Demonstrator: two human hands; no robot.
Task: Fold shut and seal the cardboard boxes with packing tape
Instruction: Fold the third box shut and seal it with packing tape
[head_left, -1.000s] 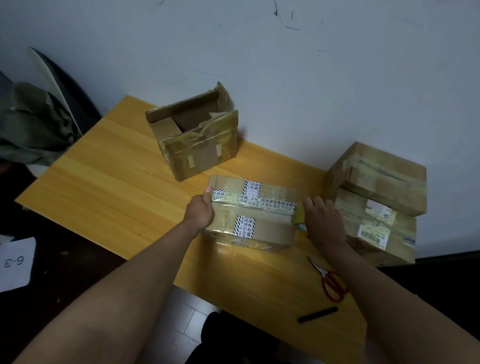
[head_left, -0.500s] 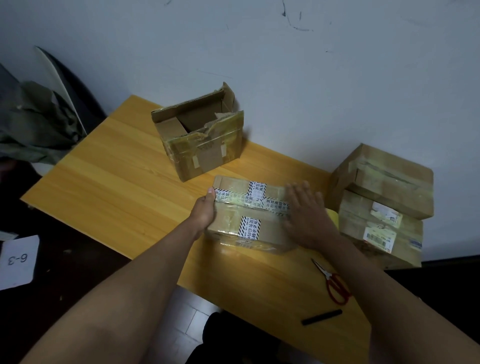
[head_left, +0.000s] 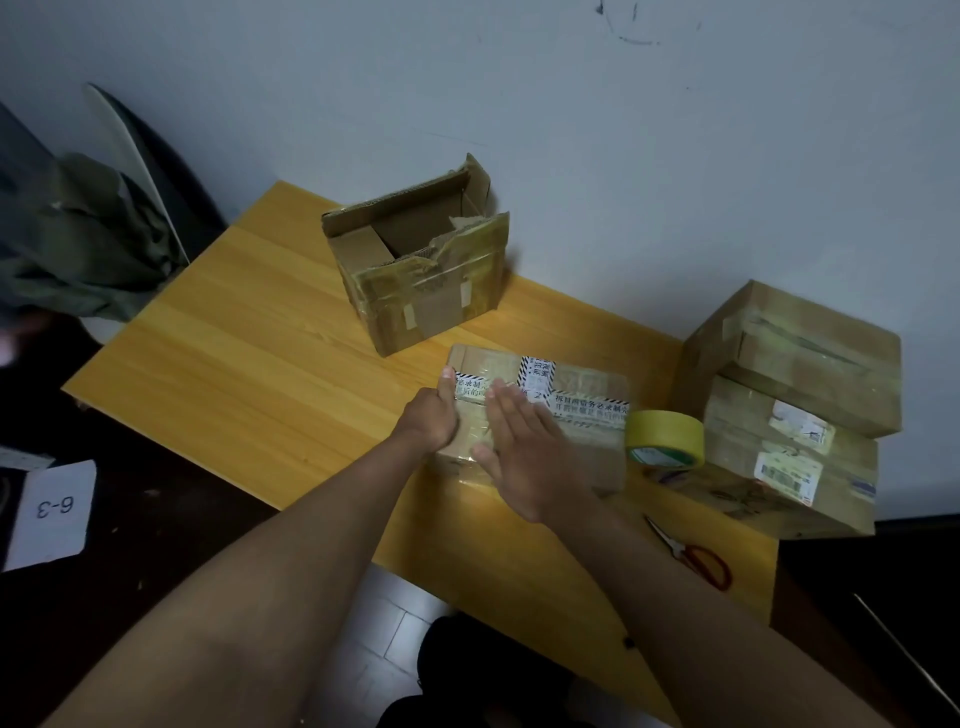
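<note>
Right fingers: straight and close together, laid flat on the lid of the box, pressing down over the tape seam.
Right hand: palm down on the near left part of the lid, holding nothing.
Left fingers: curled over the box's left edge, thumb tip up on the printed tape.
Left hand: grips the left end of the box and braces it against the press.
Sealed box: low, flat cardboard carton lying at the middle of the table, flaps down, crossed by printed tape and glossy clear tape.
Handling: I'd judge it light and fairly stiff, though the lid probably gives a little under a palm; the taped faces look slick, so bare cardboard edges and corners seem the better hold.
Tape roll: yellow, standing on the table just beside the box's right end.
Open box: behind it, flaps up and torn, not yet sealed; its ragged rim looks soft and likely to buckle.
Stacked boxes: two closed cartons at the right, against the wall.
Scissors: red-handled, near the table's front right edge.
Table: smooth yellow wood grain; a box would likely slide on it.
Room: plain scuffed grey wall, dark floor, a paper sheet marked 6-3 at the left.
</note>
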